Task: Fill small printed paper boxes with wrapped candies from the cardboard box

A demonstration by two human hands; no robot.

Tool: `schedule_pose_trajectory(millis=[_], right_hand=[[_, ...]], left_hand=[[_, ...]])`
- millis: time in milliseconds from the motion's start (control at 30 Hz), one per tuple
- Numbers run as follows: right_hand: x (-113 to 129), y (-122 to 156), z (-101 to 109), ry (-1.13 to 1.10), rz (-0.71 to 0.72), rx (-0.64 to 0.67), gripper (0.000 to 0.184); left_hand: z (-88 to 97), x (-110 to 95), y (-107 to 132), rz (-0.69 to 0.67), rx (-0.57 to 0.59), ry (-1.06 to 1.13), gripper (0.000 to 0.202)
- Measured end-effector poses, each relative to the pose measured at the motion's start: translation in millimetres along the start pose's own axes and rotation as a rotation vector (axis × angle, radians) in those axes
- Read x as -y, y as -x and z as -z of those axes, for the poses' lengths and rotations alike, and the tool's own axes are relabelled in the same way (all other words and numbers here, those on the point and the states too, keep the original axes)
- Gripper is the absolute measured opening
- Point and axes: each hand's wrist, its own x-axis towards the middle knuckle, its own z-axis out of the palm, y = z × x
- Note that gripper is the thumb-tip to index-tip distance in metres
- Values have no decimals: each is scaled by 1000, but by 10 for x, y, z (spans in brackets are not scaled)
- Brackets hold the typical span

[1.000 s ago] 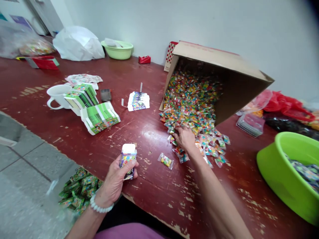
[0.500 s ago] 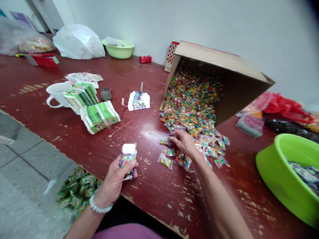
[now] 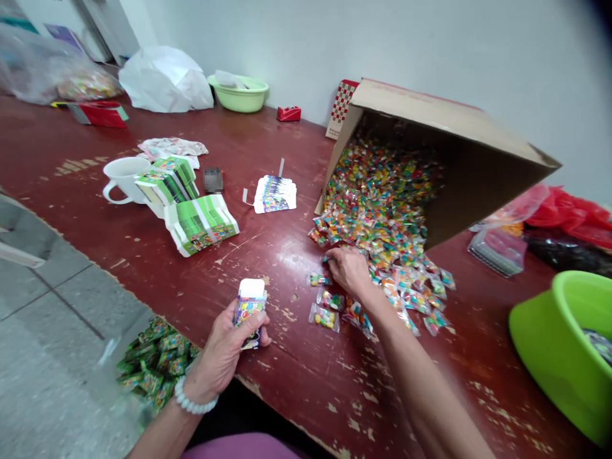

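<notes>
Head view showed me the left hand (image 3: 234,341) gripping a small printed carton (image 3: 251,307), white flap raised, over the front of the worn red table (image 3: 306,382). I saw the right hand (image 3: 351,273) with fingers curled among clear candy sachets (image 3: 325,317), before a tipped cardboard box (image 3: 454,108) full of more; whether it pinched one, I couldn't tell.

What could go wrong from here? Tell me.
The carton lies tipped, its mouth toward the right hand, so more packets might slide out. The mug stands close to the green stacks and could get knocked. A hard squeeze by the left hand might crease the box.
</notes>
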Motion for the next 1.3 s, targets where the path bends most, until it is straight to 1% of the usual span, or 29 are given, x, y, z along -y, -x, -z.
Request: schedule_pose_trajectory(millis=[67, 133, 233, 300, 367, 467, 533, 633, 667, 733, 800, 900, 967, 1067, 1200, 1300], right_hand=[[-21, 109, -13, -44, 64, 43, 38], [-71, 193, 0, -96, 66, 30, 43], [-219, 266, 81, -120, -60, -96, 50], [-336, 297, 157, -83, -160, -172, 48], [-424, 321, 220, 7, -240, -179, 45], [-461, 339, 264, 157, -288, -90, 46], [-433, 345, 278, 189, -262, -17, 45], [-329, 365, 297, 183, -198, 56, 36], [-275, 373, 298, 180, -183, 45, 35], [-131, 377, 275, 150, -150, -25, 37], [47, 350, 207, 65, -100, -69, 42], [292, 265, 45, -69, -42, 31, 41], [379, 212, -59, -100, -36, 72, 40], [373, 169, -156, -163, -7, 74, 39], [249, 136, -204, -231, 27, 104, 32], [182, 109, -216, -267, 28, 73, 37]], left_hand=[[0, -3, -2, 4, 1, 12, 38], [-5, -8, -5, 6, 3, 18, 39], [-8, -12, -7, 4, 6, 10, 39], [-4, -7, -6, -2, 10, -2, 38], [1, 3, -6, -10, 15, -21, 38], [0, 12, -7, -17, 18, -42, 37], [-7, 7, -8, -17, 15, -42, 37], [-14, -9, -9, -4, 18, -27, 37], [-14, -13, -10, 3, 22, -19, 37], [-12, -16, -16, 7, 27, -11, 37], [-9, -11, -22, 1, 26, -19, 36], [-2, 2, -25, -3, 20, -16, 36], [10, 12, -22, 1, 29, -14, 36], [31, 19, -19, -4, 42, -25, 35], [27, 7, -39, -10, 39, 18, 35], [-2, -12, -68, -22, 35, 66, 38]])
